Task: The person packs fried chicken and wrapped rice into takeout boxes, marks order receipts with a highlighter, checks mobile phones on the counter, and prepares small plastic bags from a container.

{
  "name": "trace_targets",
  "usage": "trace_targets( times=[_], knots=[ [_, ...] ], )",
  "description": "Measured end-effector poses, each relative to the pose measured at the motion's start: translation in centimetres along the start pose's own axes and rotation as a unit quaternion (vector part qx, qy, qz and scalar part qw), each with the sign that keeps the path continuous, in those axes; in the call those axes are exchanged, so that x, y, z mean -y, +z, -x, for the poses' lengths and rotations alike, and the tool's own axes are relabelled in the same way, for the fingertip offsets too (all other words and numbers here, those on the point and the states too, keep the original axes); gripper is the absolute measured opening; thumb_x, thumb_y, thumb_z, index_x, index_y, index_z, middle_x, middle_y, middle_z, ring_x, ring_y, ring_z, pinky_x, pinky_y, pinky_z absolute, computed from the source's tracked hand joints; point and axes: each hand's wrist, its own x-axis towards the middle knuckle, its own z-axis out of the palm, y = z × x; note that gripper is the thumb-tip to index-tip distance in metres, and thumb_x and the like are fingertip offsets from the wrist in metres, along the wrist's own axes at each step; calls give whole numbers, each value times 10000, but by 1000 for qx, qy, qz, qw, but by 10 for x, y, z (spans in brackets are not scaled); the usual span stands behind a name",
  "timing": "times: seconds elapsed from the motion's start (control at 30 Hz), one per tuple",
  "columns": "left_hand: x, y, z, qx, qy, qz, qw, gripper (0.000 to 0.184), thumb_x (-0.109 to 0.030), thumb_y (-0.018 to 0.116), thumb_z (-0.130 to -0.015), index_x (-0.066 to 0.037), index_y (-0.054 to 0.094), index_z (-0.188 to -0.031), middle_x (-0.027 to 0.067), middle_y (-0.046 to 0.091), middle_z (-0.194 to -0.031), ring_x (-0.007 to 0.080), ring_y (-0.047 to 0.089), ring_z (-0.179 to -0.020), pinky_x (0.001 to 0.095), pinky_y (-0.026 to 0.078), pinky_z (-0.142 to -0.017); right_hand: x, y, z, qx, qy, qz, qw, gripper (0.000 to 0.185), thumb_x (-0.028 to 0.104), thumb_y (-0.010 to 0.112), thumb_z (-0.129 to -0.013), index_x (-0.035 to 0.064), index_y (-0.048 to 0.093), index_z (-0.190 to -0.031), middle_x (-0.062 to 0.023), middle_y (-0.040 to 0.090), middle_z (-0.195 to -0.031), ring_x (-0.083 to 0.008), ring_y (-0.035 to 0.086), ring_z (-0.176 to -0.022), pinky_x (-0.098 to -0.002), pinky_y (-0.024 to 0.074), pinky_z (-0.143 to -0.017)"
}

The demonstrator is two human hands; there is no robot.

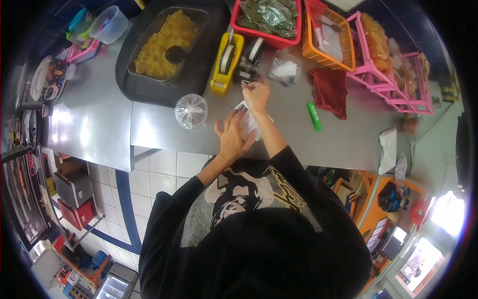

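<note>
My left hand [233,135] rests on a white packet with print on it [247,124], holding it between thumb and fingers near the table's front edge. Just beyond it, my right hand [256,95] is closed in a pinch at the cutting end of a black tape dispenser [250,57]; the end of the tape shows only faintly at the fingertips. A yellow tape dispenser [226,65] stands to the left of the black one. Left of my hands sits a knotted clear plastic bag [191,111], its contents unclear.
A black tray [124,74] bears a container of yellowish food [167,42]. Along the back stand a red basket with green leaves [269,20], an orange basket [328,55] and pink racks [383,84]. A clear tub [285,70], dark red cloth [329,92] and green marker [314,116] lie right.
</note>
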Motion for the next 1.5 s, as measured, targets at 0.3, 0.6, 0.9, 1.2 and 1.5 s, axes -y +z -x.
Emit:
trace_targets(
  times=[0.3,0.6,0.9,1.2,1.5],
  knots=[
    [5,4,2,5,18,4,1000,673,-336,664,-722,-65,355,-1255,46,471,-1241,244,386,-1210,513,113,-969,35,-96,-44,460,-12,91,883,98,80,661,-722,-4,611,-727,-174,615,-730,-269,626,-672,-367,470,-616],
    [0,-3,0,32,46,-73,996,555,-365,595,-760,-101,456,-1227,47,451,-1267,236,372,-1218,577,140,-951,32,-62,-25,554,-169,361,731,807,84,789,-540,-41,305,-1174,-288,578,-906,-414,582,-895,-446,480,-727],
    [-8,-9,-1,54,91,-174,979,516,-349,549,-788,-189,451,-1269,71,444,-1267,259,366,-1220,622,179,-930,45,-84,-75,424,-2,264,866,616,230,787,-623,13,433,-1077,-180,620,-953,-370,605,-852,-394,492,-769],
    [-3,-7,2,16,47,-62,997,664,-337,625,-734,-13,387,-1262,98,430,-1239,269,357,-1205,608,120,-943,31,-9,-50,178,345,-284,876,257,243,665,-809,-6,607,-837,-95,542,-1121,-213,578,-905,-409,538,-703],
    [15,11,6,-92,67,44,992,807,-351,716,-642,-64,253,-1238,138,389,-1259,269,359,-1195,580,115,-954,7,5,3,-29,-6,-15,999,127,75,741,-647,-5,643,-638,-212,511,-1151,-306,561,-1004,-364,427,-874]
  ],
)
